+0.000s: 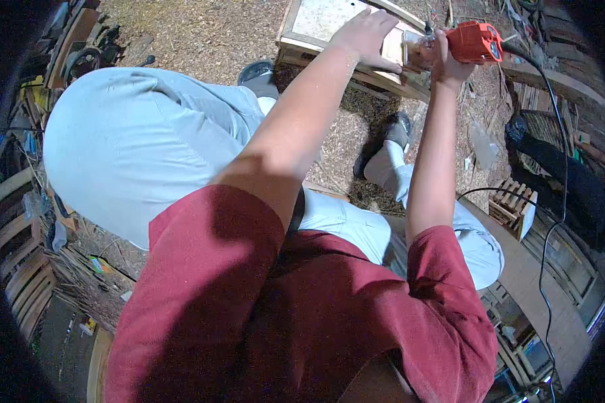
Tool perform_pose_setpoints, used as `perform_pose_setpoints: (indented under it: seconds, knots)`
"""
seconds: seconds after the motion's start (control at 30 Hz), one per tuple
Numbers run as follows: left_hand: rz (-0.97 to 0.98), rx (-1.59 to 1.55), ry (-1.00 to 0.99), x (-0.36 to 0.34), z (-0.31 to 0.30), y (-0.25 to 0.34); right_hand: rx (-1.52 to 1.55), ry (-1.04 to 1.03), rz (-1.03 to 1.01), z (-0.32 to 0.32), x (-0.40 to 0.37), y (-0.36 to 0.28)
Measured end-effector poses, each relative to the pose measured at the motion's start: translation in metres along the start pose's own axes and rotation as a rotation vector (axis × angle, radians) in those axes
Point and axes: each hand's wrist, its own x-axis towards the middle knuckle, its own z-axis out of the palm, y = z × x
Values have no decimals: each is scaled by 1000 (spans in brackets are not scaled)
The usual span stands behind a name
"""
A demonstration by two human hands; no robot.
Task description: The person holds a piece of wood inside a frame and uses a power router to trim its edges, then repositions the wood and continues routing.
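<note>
My right hand (448,67) is wrapped round an orange corded trim router (474,41), whose clear lower part faces left, toward a pale wooden piece (392,44). The router's lower end is at or very close to that piece; contact cannot be made out. My left hand (368,39) lies with fingers spread over the pale piece and the top of a low wooden workbench (323,17). Its thumb stretches along the bench's near edge. The router's bit is hidden from view.
A black power cord (563,148) runs from the router down the right side. Wood chips (202,33) cover the ground. A small slatted wooden piece (512,205) sits at right, and scrap wood (91,279) is piled at left. My shoes (398,129) are near the bench.
</note>
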Motion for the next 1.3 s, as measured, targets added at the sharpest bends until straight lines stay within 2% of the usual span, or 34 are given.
perform_pose_setpoints:
  seconds: [0.13,0.2,0.3,0.33,0.43,0.57,0.6,0.83,0.87,1.0,1.1,1.3]
  knots:
    - [-19,65,-8,0,0,2,-192,-67,-103,-4,4,-5]
    - [0,59,10,-1,1,2,107,-19,36,1,-5,-10]
    - [15,43,37,-2,2,0,252,8,131,3,-8,-18]
    - [19,36,45,-2,2,0,82,-33,60,-4,-6,-19]
    - [20,52,55,-3,1,1,47,-3,4,-4,-4,-15]
    - [9,66,31,-3,-1,0,206,50,68,-3,-6,-9]
    - [18,57,33,-2,0,-2,153,36,96,-6,-5,-10]
    - [21,18,23,0,5,-4,297,116,62,-3,-6,-12]
    - [16,-6,17,-1,4,-3,268,104,24,-4,-2,2]
    - [15,-7,-12,3,-3,-7,243,79,33,-1,2,-12]
    - [14,15,-45,2,-1,-3,187,31,85,-6,5,-6]
    - [8,13,-38,1,-1,-1,260,60,114,-3,3,-4]
